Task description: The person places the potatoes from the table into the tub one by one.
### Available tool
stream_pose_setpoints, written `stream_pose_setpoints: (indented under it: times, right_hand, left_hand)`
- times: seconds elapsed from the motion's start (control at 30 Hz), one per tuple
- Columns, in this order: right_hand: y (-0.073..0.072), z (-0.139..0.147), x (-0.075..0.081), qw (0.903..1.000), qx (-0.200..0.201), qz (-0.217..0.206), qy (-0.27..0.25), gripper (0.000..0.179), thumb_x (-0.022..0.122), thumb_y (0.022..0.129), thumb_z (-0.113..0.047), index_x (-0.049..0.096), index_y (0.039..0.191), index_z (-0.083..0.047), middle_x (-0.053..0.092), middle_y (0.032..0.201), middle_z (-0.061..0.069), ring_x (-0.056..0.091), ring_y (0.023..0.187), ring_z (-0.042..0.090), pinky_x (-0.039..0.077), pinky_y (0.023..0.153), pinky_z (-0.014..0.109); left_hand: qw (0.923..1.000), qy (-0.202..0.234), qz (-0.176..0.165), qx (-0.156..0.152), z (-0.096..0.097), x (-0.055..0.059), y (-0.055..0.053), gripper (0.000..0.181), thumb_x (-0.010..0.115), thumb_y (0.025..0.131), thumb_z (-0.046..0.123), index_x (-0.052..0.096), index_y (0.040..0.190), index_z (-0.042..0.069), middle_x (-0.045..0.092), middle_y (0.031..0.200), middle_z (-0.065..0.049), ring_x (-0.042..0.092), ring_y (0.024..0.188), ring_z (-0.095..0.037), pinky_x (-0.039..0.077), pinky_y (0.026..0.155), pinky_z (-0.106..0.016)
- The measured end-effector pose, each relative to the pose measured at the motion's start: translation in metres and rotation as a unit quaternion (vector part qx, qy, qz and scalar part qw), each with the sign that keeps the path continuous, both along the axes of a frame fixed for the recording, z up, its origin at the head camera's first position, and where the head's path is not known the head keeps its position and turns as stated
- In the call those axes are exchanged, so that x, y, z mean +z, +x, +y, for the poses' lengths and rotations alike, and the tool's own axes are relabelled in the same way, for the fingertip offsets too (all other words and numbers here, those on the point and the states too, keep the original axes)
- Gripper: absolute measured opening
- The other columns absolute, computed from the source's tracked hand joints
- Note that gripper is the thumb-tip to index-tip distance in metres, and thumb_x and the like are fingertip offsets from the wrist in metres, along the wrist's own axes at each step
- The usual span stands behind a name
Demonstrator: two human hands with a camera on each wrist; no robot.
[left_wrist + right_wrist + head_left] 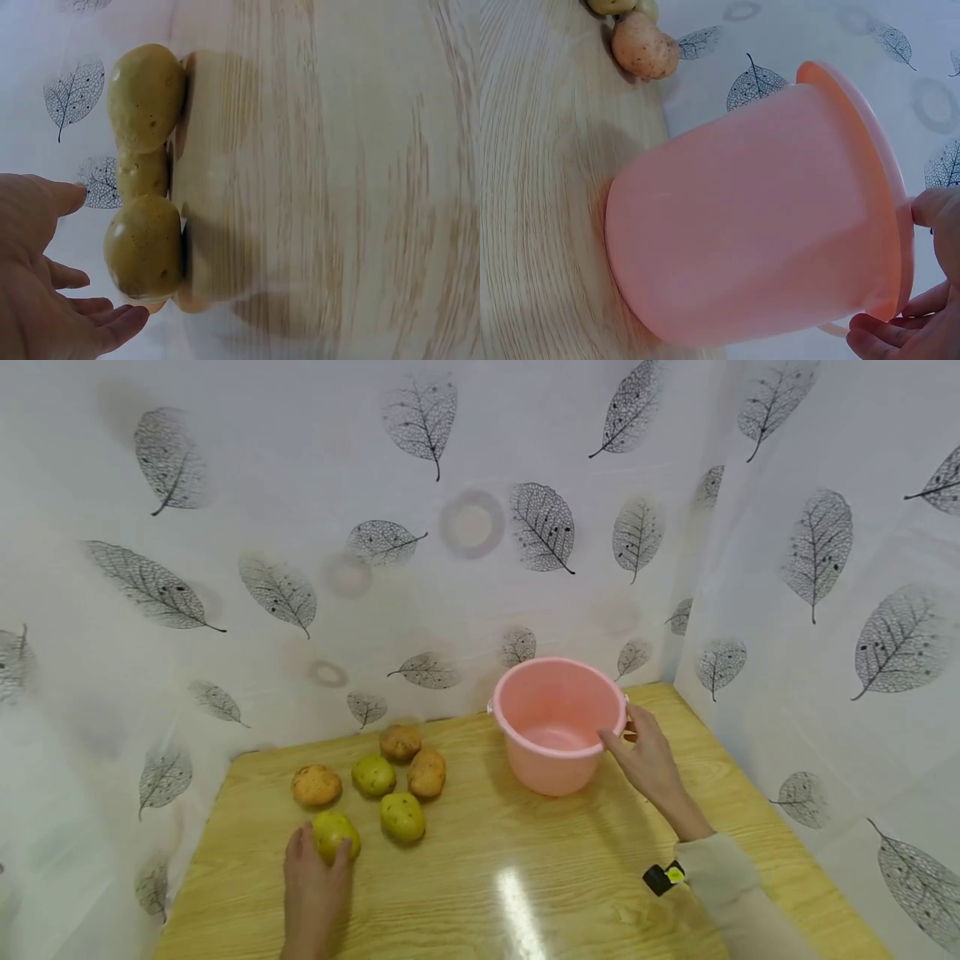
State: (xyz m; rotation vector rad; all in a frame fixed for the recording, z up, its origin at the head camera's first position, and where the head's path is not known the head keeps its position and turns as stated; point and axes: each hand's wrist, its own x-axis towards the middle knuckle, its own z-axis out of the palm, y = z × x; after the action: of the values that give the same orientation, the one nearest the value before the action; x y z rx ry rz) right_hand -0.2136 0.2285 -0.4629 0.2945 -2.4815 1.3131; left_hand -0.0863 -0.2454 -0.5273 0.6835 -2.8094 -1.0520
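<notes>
My left hand (311,877) reaches around the nearest greenish potato (335,837), thumb on one side and fingers on the other. In the left wrist view, the spread fingers of that hand (45,277) stand just beside the potato (144,247), with a gap showing. On the right, my right hand (648,760) holds the rim of a pink plastic bucket (555,768) between thumb and fingers. The right wrist view shows the thumb on the rim and the fingertips under its outer edge. The bucket stands upright, and its visible inside holds nothing.
Two more greenish potatoes (402,817) and three brown ones (317,786) lie close together on the wooden table (450,877). Behind and to the right hangs a white leaf-print sheet (465,610). A small black device (663,878) sits by the right wrist.
</notes>
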Motion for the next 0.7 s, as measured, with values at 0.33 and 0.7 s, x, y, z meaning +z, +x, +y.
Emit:
stream_pose_setpoints:
  times: [0.33,0.7]
  right_hand:
    - [-0.003,-0.003,-0.003,0.9998,-0.012,0.012,-0.01,0.062,0.066,0.101,-0.018,0.041,0.153,0.005,0.044,0.146,0.032,0.059,0.117,0.045,0.053,0.094,0.057]
    - [-0.005,-0.001,-0.005,0.9999,0.002,0.005,-0.011,0.063,0.063,0.104,-0.02,0.037,0.156,0.003,0.04,0.154,0.028,0.058,0.121,0.046,0.053,0.092,0.061]
  left_hand:
    - [1.0,-0.006,-0.001,-0.008,0.003,-0.011,-0.006,0.083,0.061,0.103,0.027,0.015,0.157,-0.016,0.016,0.156,-0.042,0.019,0.144,-0.057,0.025,0.113,-0.071]
    - [0.9993,-0.034,0.005,-0.014,0.002,-0.015,-0.006,0.08,0.064,0.101,0.021,0.018,0.156,-0.015,0.02,0.154,-0.042,0.026,0.141,-0.058,0.034,0.105,-0.073]
